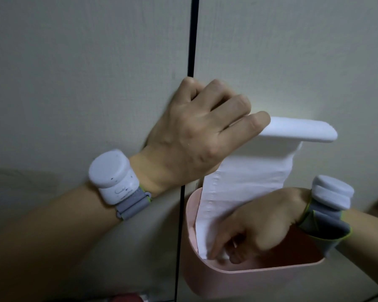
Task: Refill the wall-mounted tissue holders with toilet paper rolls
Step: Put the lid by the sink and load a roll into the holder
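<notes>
A white tissue holder lid (301, 130) juts out from the pale wall. My left hand (196, 129) grips its left end, fingers curled over it. A strip of white toilet paper (249, 184) hangs from under the lid down into a pink bin (238, 277) fixed to the wall below. My right hand (260, 227) reaches into the bin and pinches the lower end of the strip. The roll itself is hidden behind the lid and my left hand.
A thin black vertical seam (191, 51) splits the wall panels just left of the holder. White sensor units on grey straps sit on both wrists (114, 177). Something red (127, 298) shows at the bottom edge below the bin.
</notes>
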`<state>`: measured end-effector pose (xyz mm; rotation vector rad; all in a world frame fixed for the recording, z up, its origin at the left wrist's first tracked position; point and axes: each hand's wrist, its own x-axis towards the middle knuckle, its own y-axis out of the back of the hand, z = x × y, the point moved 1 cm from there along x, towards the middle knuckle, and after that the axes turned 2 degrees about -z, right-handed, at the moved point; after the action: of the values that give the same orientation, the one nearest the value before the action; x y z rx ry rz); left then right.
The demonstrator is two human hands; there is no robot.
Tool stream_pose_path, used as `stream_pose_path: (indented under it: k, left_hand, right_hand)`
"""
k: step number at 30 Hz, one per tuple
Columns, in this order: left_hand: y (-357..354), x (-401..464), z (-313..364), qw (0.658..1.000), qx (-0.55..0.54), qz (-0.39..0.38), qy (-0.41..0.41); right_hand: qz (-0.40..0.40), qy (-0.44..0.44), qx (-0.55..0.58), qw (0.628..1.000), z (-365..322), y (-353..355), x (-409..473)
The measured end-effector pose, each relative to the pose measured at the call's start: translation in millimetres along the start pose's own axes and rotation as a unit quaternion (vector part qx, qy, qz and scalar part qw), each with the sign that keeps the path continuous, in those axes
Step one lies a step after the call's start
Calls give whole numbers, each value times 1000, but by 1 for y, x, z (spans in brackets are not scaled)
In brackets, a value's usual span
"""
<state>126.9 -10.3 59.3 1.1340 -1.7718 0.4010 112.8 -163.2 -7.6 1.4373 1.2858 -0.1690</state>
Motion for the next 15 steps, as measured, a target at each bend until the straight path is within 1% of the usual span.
stream_pose_path:
  k: [2,5,10,15]
  left_hand:
    - [0,0,0,1000,-1,-1,0]
    - [1,0,0,1000,2,-4,1]
    - [1,0,0,1000,-1,-6,0]
    - [0,-3,1,1000,-14,-18,-7]
  right_hand:
    - [-5,-1,9,1000,-2,3,-3]
    - [9,9,21,1000,-1,7,-10]
    - [-4,-11,-24,1000,-5,1,-4]
    - [41,-10,-9,999,-1,6,-22]
